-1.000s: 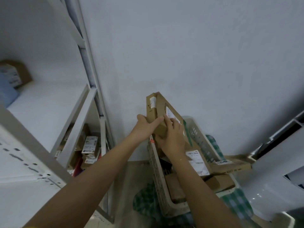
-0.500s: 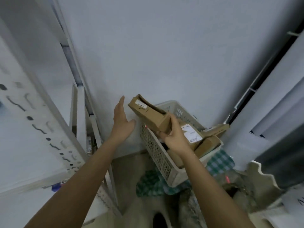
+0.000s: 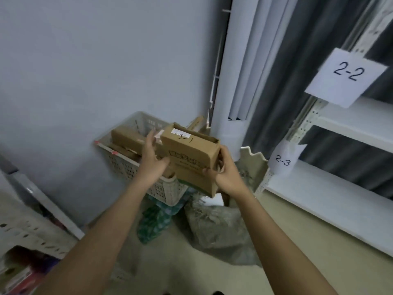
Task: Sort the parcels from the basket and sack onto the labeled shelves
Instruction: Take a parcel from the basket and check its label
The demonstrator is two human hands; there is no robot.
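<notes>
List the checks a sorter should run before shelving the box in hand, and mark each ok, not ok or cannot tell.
1. Box held securely: ok; right hand grips the cardboard box, left hand touches its other side.
2. Handwritten code readable: ok; it reads 2-1.
3. Matching shelf label in view: not ok; only the 2-2 label and the 2-3 label show.
4. Target shelf free: cannot tell.
5. Basket stable: ok.
</notes>
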